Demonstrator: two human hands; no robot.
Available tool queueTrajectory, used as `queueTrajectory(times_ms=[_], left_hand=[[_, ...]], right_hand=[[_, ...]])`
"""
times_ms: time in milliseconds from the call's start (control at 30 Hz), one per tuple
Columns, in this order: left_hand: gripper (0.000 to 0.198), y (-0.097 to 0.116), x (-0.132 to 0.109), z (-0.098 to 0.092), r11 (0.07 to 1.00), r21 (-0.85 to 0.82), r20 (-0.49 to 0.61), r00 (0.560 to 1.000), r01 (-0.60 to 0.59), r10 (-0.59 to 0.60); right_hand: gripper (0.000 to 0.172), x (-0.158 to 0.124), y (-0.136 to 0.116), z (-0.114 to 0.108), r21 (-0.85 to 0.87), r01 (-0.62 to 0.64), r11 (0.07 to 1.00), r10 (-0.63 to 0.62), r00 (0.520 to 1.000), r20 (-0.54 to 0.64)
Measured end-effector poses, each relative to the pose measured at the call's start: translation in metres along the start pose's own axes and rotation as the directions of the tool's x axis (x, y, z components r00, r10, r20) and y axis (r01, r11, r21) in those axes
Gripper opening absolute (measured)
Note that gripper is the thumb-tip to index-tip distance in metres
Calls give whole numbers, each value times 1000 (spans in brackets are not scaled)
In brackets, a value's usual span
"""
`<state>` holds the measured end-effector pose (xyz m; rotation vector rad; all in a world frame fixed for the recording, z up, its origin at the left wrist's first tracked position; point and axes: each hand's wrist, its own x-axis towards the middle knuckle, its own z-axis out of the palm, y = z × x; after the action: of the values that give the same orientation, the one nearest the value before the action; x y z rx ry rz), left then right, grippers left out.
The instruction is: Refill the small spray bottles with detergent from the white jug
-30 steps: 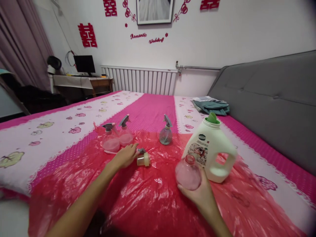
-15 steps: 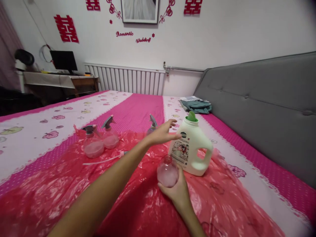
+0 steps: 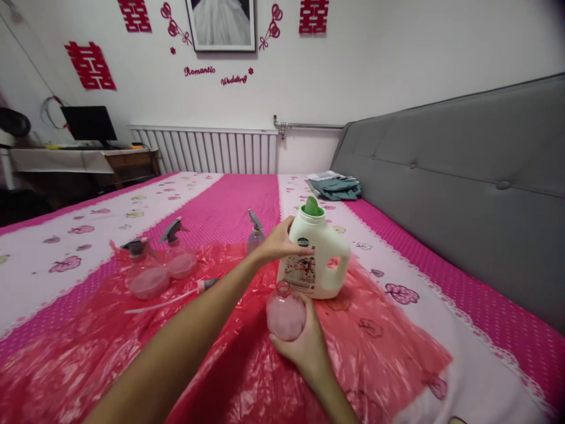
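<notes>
My left hand (image 3: 279, 242) is wrapped against the near left side of a pale green detergent jug (image 3: 320, 253), thumb across its label and fingers partly hidden behind. The jug stands upright, with a green spout in its open mouth. Below it, my right hand (image 3: 304, 341) grips a round clear bottle (image 3: 286, 318) without a top, holding pinkish-looking contents. A loose spray head (image 3: 207, 284) with a long thin tube lies to the left, just beyond my left forearm.
Two spray bottles (image 3: 148, 280) (image 3: 180, 261) stand at the left, and another spray bottle (image 3: 255, 235) stands behind my left wrist. Red plastic sheeting (image 3: 212, 365) covers part of the pink bed. Folded clothes (image 3: 334, 187) lie near the grey headboard (image 3: 441, 165).
My left hand has closed in on the jug, and the jug sits slightly farther back and left. My right hand keeps hold of the bottle. The view has shifted right.
</notes>
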<state>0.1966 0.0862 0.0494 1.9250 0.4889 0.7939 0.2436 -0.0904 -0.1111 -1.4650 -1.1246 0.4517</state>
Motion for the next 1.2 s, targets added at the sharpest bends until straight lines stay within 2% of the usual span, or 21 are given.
queueTrajectory(times_ms=[133, 233, 333, 400, 533, 700, 800, 900, 1000, 1067, 1133, 1200], left_hand=[[88, 30, -20, -16, 996, 85, -194, 981, 7, 10], [86, 57, -41, -35, 992, 121, -339, 940, 19, 24], [86, 78, -71, -49, 990, 138, -490, 871, 26, 45], [84, 84, -94, -51, 988, 153, -603, 795, 30, 69], [79, 80, -135, -35, 971, 218, -800, 588, 101, 119], [77, 61, -162, 0, 945, 162, -916, 399, 284, 37], [79, 46, -169, 21, 939, 123, -942, 336, 321, 9], [78, 28, -171, 43, 928, 147, -956, 289, 341, 46], [76, 18, -170, 61, 905, 149, -962, 269, 398, 40], [75, 20, -170, 68, 891, 144, -952, 307, 431, 5], [74, 29, -173, 69, 886, 148, -919, 392, 440, -41], [75, 40, -181, 63, 892, 140, -853, 510, 430, -112]], right_hand=[[84, -2, -5, -11, 27, 47, 999, -46, 997, -58], [85, 0, -2, -20, 32, 49, 998, -46, 995, -83], [87, 3, 8, -28, 38, 18, 999, -15, 998, -67], [89, 4, 16, -33, 37, -10, 999, 12, 999, -44], [85, 1, 33, -44, 3, -52, 999, 52, 999, -3], [83, -5, 39, -55, -54, -90, 995, 90, 996, 1], [84, -9, 34, -57, -80, -109, 991, 107, 994, -31], [90, -12, 24, -60, -97, -123, 988, 118, 992, -51], [96, -14, 11, -63, -96, -113, 989, 108, 993, -49], [98, -14, 2, -62, -86, -102, 991, 98, 994, -44], [101, -13, -9, -58, -76, -104, 992, 101, 994, -34], [102, -11, -19, -51, -48, -113, 992, 112, 993, -22]])
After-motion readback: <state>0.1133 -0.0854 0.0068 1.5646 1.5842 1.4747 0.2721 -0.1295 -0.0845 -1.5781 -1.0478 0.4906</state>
